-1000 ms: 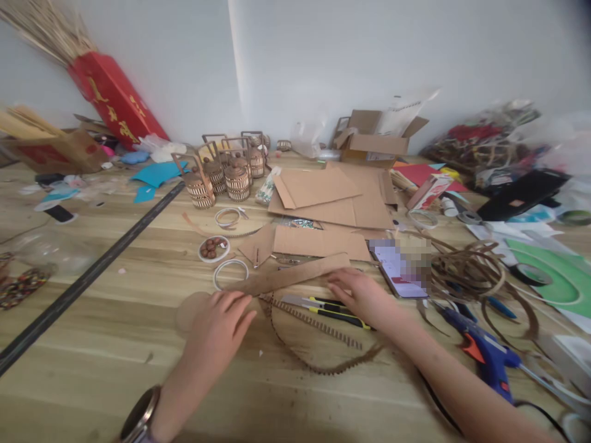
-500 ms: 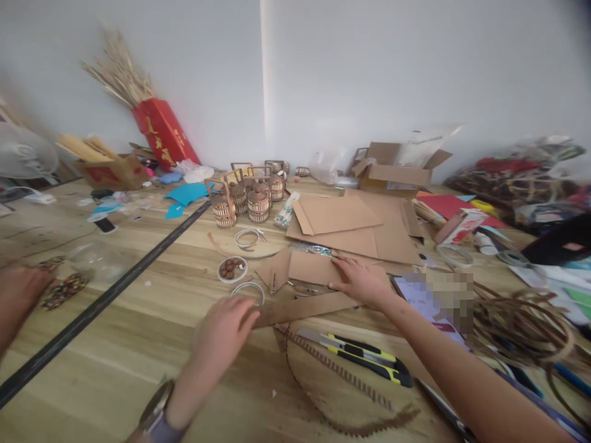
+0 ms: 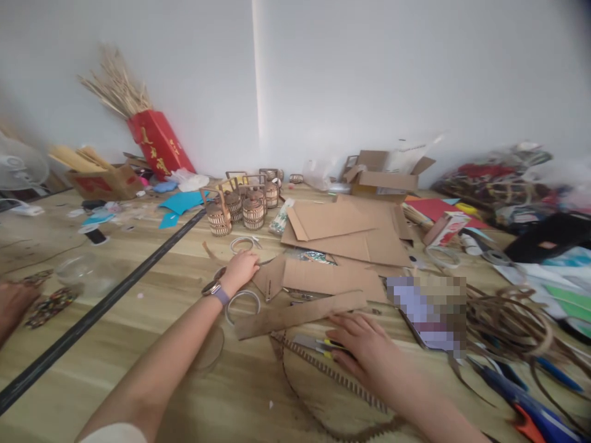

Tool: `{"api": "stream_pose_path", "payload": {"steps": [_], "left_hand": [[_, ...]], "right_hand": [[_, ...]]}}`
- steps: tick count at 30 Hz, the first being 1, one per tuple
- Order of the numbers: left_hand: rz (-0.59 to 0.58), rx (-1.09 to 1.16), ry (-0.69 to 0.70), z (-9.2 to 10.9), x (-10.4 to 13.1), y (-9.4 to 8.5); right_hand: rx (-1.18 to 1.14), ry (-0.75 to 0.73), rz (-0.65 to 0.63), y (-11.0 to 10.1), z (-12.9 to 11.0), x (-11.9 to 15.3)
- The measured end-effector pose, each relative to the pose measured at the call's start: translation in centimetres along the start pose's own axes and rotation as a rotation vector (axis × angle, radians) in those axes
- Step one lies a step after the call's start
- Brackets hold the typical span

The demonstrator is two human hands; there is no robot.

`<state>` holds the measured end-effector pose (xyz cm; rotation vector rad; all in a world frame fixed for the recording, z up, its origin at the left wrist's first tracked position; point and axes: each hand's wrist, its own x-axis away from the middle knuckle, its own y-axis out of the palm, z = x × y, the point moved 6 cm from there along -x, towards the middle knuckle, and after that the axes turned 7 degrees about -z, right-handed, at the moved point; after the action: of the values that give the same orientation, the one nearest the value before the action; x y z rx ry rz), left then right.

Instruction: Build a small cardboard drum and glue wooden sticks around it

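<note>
Utility knife: bare blade could nick my half-open right hand if fingers slide forward; left hand loosely curled, can't tell either's grip.

The single camera, worn on the person's head, looks forward and down from above the near side of the table, close over the left hand and right hand, its wide view reaching past the tabletop to the wall behind.
</note>
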<state>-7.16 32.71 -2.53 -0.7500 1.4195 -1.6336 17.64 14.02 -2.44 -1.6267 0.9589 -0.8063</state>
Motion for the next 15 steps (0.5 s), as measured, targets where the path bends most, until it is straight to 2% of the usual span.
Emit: {"api": "stream_pose_path", "payload": {"steps": [2,4,8,12,15], "left_hand": [[-0.022,-0.029,-0.037,0.5,-0.7,0.6],[-0.019,-0.046,-0.083,0.6,-0.9,0.6],[0.001,-0.021,-0.101,2.0,-1.6,0.1],[-0.026,0.078,0.005,6.3,-4.6,0.4],[-0.073,0.157,0.057,9.9,-7.4,1.3]], "right_hand": [[0.028,0.097,0.012,-0.4,1.6,0.1],[0.054,0.209,0.03,-0.9,4.4,-0.5],[0.085,0.274,0.054,-1.5,8.5,-3.8],[0.123,0.3,0.06,-1.9,9.9,-7.3],[0.155,0.293,0.058,-2.1,9.8,-8.6]]}}
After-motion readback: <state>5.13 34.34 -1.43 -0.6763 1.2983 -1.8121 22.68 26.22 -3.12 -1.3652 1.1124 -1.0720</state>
